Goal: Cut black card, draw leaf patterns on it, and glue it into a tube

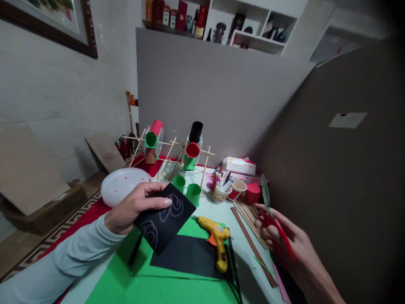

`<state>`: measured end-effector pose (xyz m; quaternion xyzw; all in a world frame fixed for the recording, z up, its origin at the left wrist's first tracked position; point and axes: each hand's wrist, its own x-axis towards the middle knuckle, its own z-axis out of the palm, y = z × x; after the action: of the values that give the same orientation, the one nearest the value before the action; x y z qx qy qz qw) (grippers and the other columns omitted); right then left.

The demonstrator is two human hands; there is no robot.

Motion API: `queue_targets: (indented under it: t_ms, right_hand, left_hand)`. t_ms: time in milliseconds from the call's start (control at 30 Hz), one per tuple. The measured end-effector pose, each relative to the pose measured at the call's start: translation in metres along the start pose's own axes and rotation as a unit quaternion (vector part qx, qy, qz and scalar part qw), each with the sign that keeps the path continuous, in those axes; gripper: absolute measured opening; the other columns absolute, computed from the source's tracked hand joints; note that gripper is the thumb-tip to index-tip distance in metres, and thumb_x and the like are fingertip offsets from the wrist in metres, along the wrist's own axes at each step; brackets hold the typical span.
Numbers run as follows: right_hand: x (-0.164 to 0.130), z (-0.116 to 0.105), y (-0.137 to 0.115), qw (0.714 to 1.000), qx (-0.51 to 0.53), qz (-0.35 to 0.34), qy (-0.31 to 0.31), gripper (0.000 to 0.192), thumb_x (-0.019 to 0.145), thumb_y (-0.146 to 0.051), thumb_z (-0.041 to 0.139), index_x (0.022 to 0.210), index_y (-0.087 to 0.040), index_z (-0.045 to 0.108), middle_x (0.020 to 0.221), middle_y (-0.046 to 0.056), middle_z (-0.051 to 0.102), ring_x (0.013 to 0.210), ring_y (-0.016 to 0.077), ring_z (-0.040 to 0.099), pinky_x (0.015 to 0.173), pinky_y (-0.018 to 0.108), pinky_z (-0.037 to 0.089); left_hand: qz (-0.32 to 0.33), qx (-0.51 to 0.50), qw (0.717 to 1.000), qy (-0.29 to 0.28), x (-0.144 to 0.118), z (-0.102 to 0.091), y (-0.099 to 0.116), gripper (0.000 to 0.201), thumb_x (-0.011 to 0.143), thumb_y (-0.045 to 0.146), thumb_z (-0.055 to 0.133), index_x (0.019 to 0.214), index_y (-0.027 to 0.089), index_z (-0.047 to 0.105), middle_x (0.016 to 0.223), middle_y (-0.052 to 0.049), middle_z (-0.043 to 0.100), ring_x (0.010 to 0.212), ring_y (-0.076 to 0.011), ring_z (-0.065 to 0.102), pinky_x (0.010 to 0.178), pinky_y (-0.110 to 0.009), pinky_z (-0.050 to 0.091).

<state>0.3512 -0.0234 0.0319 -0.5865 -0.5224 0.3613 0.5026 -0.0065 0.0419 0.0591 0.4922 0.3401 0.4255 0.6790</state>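
Note:
My left hand (134, 207) holds a black paper card (164, 221) with pale curved outlines drawn on it, lifted above the table. My right hand (281, 240) grips red-handled scissors (268, 207), blades pointing up and away, off to the right of the card. Between the hands a yellow glue gun (217, 238) lies on a black sheet (190, 257) that rests on green paper (158, 283).
A stick frame (172, 154) carrying red, green and black paper tubes stands at the back. Two green cups (189, 190), a cup of markers (221, 190), red cups (249, 192), wooden skewers (248, 215), a white plate (122, 185) and a tissue pack (238, 165) surround it. Grey boards wall the back and right.

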Motion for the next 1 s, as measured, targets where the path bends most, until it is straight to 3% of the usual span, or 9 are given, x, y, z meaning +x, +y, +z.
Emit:
queue_targets:
  t_ms: [100,200,300,367,500,633,800,1000]
  right_hand:
    - [0.001,0.024,-0.03,0.996,-0.015,-0.027,-0.088,0.06,0.07,-0.059,0.075,0.113,-0.018,0.064,0.073,0.0,0.054,0.059,0.0145,0.049,0.053,0.027,0.041]
    - [0.0,0.042,-0.06,0.977,-0.064,-0.089,-0.18,0.051,0.073,-0.056,0.071,0.112,-0.023,0.061,0.081,0.0,0.055,0.071,0.0169,0.053,0.064,0.027,0.046]
    - [-0.007,0.055,-0.082,0.957,-0.154,-0.134,-0.206,0.036,0.076,-0.049,0.067,0.104,-0.026,0.062,0.09,0.002,0.061,0.082,0.0216,0.056,0.073,0.032,0.048]
    - [-0.012,0.061,-0.089,0.949,-0.203,-0.116,-0.212,0.033,0.074,-0.044,0.066,0.102,-0.027,0.062,0.1,0.004,0.065,0.092,0.0263,0.059,0.079,0.036,0.05]
    - [-0.014,0.069,-0.092,0.942,-0.232,-0.101,-0.222,0.037,0.072,-0.043,0.068,0.106,-0.029,0.063,0.11,0.005,0.067,0.098,0.0291,0.062,0.081,0.038,0.052]
    - [-0.012,0.071,-0.088,0.937,-0.241,-0.117,-0.225,0.034,0.072,-0.042,0.074,0.102,-0.028,0.064,0.103,0.004,0.068,0.092,0.0269,0.064,0.074,0.033,0.054]
    - [-0.013,0.069,-0.082,0.94,-0.231,-0.136,-0.213,0.041,0.071,-0.044,0.081,0.105,-0.029,0.065,0.101,0.004,0.069,0.088,0.026,0.065,0.074,0.033,0.055]
    - [-0.013,0.068,-0.081,0.932,-0.249,-0.157,-0.211,0.034,0.072,-0.046,0.081,0.097,-0.029,0.066,0.083,0.001,0.066,0.068,0.0204,0.058,0.058,0.029,0.05]
  left_hand:
    - [0.023,0.016,0.999,-0.021,0.009,0.009,0.013,0.022,0.067,0.028,0.087,0.081,0.016,0.074,0.073,-0.002,0.073,0.065,-0.0136,0.068,0.06,-0.017,0.053]
    - [0.042,0.021,0.998,-0.033,0.013,0.015,0.023,0.022,0.067,0.028,0.086,0.083,0.016,0.076,0.074,-0.003,0.074,0.065,-0.0143,0.069,0.061,-0.018,0.054]
    - [0.057,0.011,0.998,-0.035,0.014,0.016,0.03,0.026,0.069,0.026,0.085,0.093,0.018,0.079,0.079,-0.005,0.077,0.068,-0.0162,0.07,0.063,-0.019,0.055]
    - [0.055,0.009,0.998,-0.04,0.014,0.014,0.031,0.031,0.07,0.025,0.083,0.101,0.019,0.079,0.082,-0.006,0.079,0.069,-0.0164,0.071,0.064,-0.019,0.055]
    - [0.045,0.017,0.998,-0.038,0.015,0.011,0.031,0.035,0.072,0.024,0.081,0.107,0.02,0.078,0.088,-0.008,0.08,0.072,-0.0176,0.072,0.067,-0.019,0.056]
    - [0.043,0.035,0.997,-0.046,0.016,0.012,0.028,0.029,0.072,0.025,0.081,0.1,0.019,0.08,0.096,-0.008,0.08,0.075,-0.0179,0.072,0.066,-0.019,0.055]
    - [0.039,0.077,0.995,-0.048,0.016,0.017,0.026,0.028,0.072,0.028,0.081,0.098,0.019,0.081,0.092,-0.006,0.08,0.079,-0.0187,0.072,0.069,-0.019,0.053]
    - [0.035,0.056,0.997,-0.03,0.016,0.022,0.022,0.023,0.069,0.029,0.083,0.089,0.019,0.081,0.098,-0.007,0.08,0.077,-0.0188,0.072,0.067,-0.019,0.053]
